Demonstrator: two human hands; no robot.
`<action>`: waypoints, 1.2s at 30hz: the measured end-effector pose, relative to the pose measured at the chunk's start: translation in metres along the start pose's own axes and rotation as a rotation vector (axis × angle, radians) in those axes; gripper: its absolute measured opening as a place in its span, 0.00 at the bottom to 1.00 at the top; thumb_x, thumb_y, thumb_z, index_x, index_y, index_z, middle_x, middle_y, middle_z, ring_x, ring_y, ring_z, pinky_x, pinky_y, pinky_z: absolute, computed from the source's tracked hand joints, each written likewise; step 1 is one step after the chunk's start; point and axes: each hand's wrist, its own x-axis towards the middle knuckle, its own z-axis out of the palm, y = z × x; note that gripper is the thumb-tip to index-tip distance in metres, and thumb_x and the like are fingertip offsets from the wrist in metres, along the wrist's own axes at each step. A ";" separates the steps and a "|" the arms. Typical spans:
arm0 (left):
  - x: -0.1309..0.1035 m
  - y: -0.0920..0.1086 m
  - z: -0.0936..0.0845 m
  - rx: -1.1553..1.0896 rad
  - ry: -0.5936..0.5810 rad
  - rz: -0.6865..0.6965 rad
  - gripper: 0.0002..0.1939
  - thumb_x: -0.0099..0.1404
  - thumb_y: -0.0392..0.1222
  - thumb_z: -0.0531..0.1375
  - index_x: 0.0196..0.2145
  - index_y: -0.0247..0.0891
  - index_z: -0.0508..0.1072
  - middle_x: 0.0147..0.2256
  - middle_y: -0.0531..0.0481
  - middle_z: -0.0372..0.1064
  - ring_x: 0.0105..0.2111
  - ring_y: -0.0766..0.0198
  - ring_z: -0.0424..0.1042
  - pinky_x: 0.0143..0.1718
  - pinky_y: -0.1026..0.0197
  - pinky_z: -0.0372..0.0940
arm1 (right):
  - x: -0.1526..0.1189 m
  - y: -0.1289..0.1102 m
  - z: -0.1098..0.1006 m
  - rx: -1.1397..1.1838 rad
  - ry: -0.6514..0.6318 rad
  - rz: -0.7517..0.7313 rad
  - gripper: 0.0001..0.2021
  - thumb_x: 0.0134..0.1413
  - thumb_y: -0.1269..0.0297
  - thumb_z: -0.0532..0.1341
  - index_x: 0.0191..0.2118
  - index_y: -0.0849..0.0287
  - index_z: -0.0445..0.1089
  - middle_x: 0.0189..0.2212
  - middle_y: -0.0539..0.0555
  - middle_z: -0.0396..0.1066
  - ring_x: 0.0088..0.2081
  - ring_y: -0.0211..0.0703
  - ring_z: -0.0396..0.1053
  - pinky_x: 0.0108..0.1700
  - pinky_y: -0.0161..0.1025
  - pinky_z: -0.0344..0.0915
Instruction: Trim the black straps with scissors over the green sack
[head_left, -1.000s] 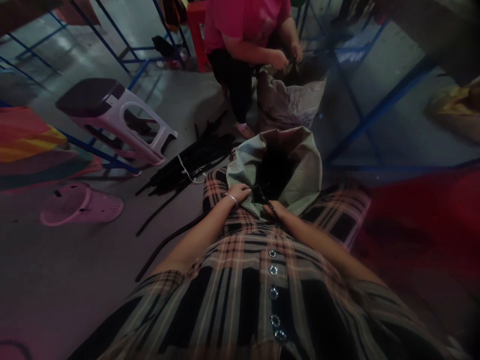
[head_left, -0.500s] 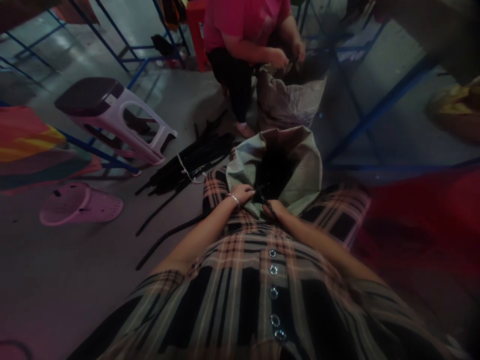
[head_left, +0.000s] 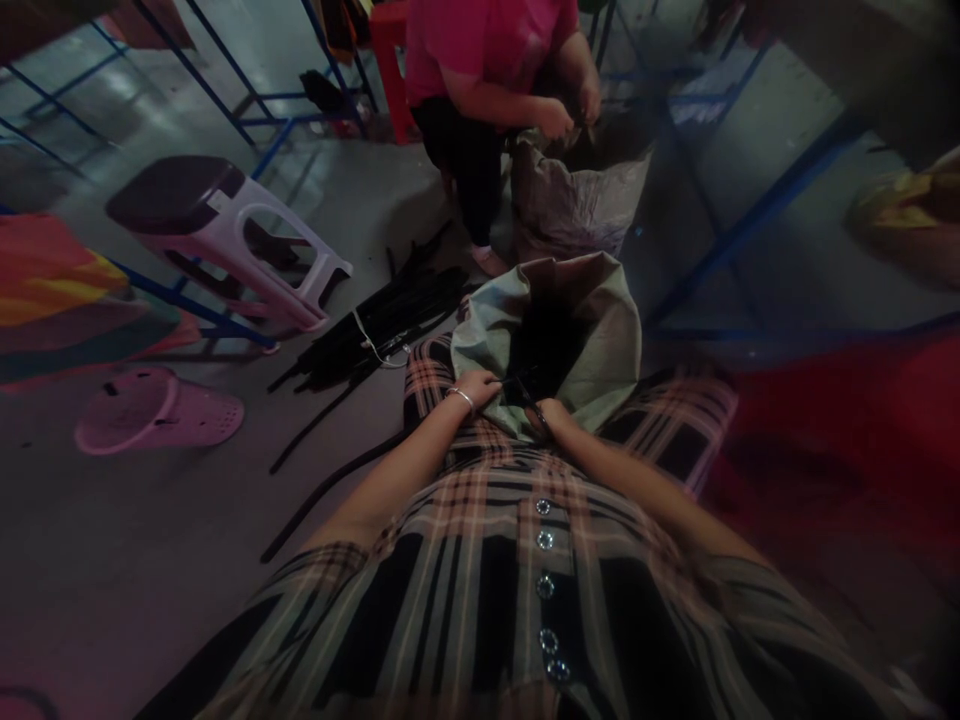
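Observation:
A pale green sack (head_left: 607,350) stands open between my knees, dark inside. At its near left rim my left hand (head_left: 478,386), with a bracelet at the wrist, is closed on a black strip (head_left: 337,478) that trails back past my forearm to the floor. My right hand (head_left: 549,413) is at the sack's near rim, closed round dark scissors (head_left: 531,398) whose blades point toward the left hand. What lies deep in the sack is too dark to tell.
A bundle of black strips (head_left: 375,335) lies on the floor at left, near a stool (head_left: 225,230) and a pink basket (head_left: 161,412). Ahead, a person in pink (head_left: 487,70) works over a grey sack (head_left: 577,205). Blue frame legs (head_left: 757,215) stand at right.
The trailing end of the black strip has shifted slightly down and left. The scissors' blades look to have moved a little; both hands stay nearly in place.

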 end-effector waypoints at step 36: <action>-0.001 -0.002 -0.006 0.024 0.026 0.038 0.18 0.61 0.47 0.55 0.45 0.42 0.77 0.43 0.49 0.74 0.44 0.59 0.70 0.45 0.63 0.63 | -0.004 -0.004 -0.005 -0.005 -0.019 0.008 0.15 0.53 0.58 0.55 0.26 0.62 0.74 0.22 0.54 0.70 0.25 0.37 0.64 0.26 0.32 0.51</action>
